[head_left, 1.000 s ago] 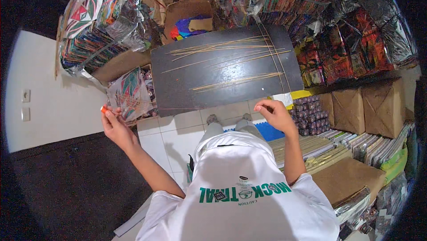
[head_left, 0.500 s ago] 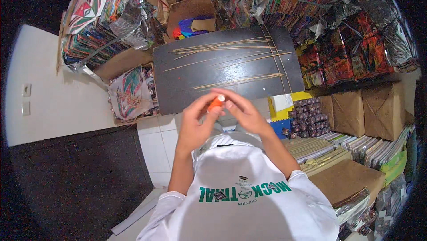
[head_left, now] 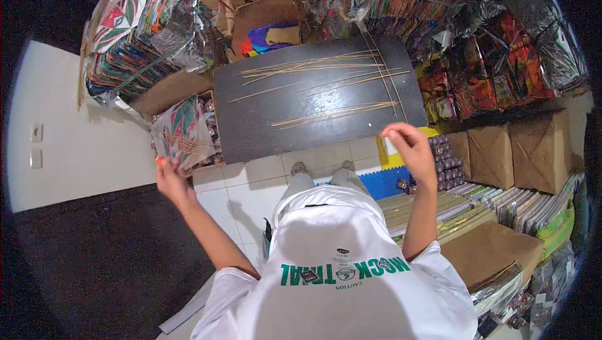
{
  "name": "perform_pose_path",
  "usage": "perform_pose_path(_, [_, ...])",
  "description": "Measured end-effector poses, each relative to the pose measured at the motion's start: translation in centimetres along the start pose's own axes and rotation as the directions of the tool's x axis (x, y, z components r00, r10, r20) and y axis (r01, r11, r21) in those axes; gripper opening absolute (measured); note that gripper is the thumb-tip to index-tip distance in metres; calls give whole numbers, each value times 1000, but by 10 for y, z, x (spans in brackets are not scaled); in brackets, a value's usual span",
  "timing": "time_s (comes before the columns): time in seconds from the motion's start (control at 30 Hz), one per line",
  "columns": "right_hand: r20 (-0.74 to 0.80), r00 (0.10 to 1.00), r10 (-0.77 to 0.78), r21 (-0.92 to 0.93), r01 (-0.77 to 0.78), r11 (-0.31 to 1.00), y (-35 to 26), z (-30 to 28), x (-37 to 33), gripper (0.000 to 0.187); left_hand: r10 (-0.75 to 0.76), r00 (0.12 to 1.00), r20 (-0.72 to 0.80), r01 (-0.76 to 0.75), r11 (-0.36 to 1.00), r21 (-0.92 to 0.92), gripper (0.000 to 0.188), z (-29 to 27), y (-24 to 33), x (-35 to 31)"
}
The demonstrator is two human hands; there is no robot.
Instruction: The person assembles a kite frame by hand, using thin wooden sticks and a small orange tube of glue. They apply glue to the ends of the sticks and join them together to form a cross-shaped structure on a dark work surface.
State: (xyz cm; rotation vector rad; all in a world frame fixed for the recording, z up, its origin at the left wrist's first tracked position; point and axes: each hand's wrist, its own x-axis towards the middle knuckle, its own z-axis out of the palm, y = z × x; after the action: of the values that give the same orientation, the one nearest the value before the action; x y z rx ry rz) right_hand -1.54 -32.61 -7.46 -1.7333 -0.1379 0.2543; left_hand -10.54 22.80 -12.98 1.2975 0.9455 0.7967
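Note:
My left hand [head_left: 174,183] is out to the left, beside the box with the thin kite sheet. Its fingers are closed on a small orange cylinder [head_left: 160,160], of which only a bit shows at the fingertips. My right hand [head_left: 411,152] is raised off the table's near right corner, fingers curled and thumb pressed in. Whatever it pinches, if anything, is too small to make out. Several thin bamboo sticks [head_left: 313,64] lie in loose groups across the dark table [head_left: 251,127]. A tiny white piece [head_left: 370,125] shows at the table's near edge.
At the left, an open carton [head_left: 211,159] carries the patterned kite sheet [head_left: 188,123] and more sticks. Stacked colourful bundles [head_left: 144,45] stand behind. Dark small boxes [head_left: 444,164], brown paper parcels [head_left: 536,152] and stacked sheets [head_left: 420,205] fill the right side.
My hands have parted from in front of my body. The left has moved left and lower with the orange cylinder; the right has gone right, toward the table's corner.

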Motion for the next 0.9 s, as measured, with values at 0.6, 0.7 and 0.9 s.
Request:
perform_pose_path(0.6, [3,986,169,-578,-136,805,68,-31,5,16,82,992,-98,-98,980,-175,29,-28,12,-14])
perform_pose_path(0.7, [11,985,175,-696,-118,708,82,-21,2,23,181,977,111,-187,982,39,33,6,38,-46])
perform_pose_path(0.9, [162,973,-166,-280,207,938,24,67,29,39,90,718,690,-245,961,129,33,97,61,-140])
